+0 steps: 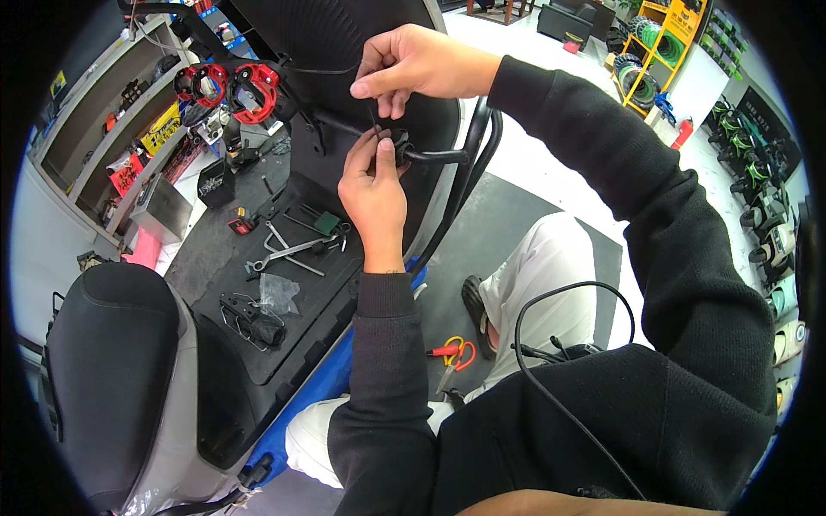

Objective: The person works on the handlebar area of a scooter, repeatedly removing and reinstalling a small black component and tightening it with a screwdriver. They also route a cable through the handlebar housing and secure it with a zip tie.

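My right hand [422, 64] is closed in a pinch, thumb against the fingers, on the upper end of a thin black strip [373, 112]. Just below it, my left hand [376, 193] pinches around the lower part of the same strip, fingertips pressed together. Whether it is a cable tie or a wire cannot be made out. The left fingertips touch a small dark fitting beside a bent black tube [440, 157] on the scooter's front. Behind both hands stands the dark front panel [301, 34]. A thin cable runs across it toward my right hand.
Spanners [288, 251], a clear plastic bag [279, 294] and a black pedal-like part [251, 322] lie on the scooter's footboard [228, 284]. The black seat [112, 344] stands at the left. Red-ringed parts [254, 93] hang upper left. Scissors [456, 354] lie on the floor by my foot.
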### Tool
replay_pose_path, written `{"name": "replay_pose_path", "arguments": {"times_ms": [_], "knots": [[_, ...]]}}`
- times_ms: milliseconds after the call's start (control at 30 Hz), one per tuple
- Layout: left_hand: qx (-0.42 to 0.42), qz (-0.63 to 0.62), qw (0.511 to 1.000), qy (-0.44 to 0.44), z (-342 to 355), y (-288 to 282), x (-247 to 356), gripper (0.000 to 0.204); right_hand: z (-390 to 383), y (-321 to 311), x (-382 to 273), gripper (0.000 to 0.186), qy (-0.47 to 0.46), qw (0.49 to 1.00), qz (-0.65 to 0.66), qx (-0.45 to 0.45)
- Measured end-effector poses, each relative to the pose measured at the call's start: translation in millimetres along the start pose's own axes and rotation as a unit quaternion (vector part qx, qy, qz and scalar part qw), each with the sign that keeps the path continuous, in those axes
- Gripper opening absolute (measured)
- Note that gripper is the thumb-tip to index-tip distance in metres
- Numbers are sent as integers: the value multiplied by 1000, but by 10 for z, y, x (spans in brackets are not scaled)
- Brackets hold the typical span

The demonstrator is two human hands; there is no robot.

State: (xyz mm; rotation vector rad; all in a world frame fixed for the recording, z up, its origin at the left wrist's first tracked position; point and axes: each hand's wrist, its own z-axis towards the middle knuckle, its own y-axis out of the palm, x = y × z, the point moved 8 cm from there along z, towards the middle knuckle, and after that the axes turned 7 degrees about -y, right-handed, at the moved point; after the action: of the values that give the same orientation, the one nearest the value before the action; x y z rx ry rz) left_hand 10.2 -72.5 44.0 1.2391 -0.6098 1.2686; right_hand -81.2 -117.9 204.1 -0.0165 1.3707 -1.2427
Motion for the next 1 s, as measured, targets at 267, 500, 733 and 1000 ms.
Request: {"name": "replay_pose_path", "arguments": {"times_ms": [267, 500, 733, 1000], "knots": [[2, -36, 999, -7, 11, 8, -38, 28, -184, 107, 166, 42, -21, 984, 72, 163], [-43, -35, 998, -20, 66, 3, 18, 33, -168, 448, 271, 56, 43, 894, 445, -25], [-96, -32, 991, -85, 157, -44, 28, 34, -130, 426, 443, 47, 10, 838, 544, -45], [-188, 25, 973, -135, 309, -64, 112, 37, -136, 370, 563, 27, 23, 843, 531, 82]]}}
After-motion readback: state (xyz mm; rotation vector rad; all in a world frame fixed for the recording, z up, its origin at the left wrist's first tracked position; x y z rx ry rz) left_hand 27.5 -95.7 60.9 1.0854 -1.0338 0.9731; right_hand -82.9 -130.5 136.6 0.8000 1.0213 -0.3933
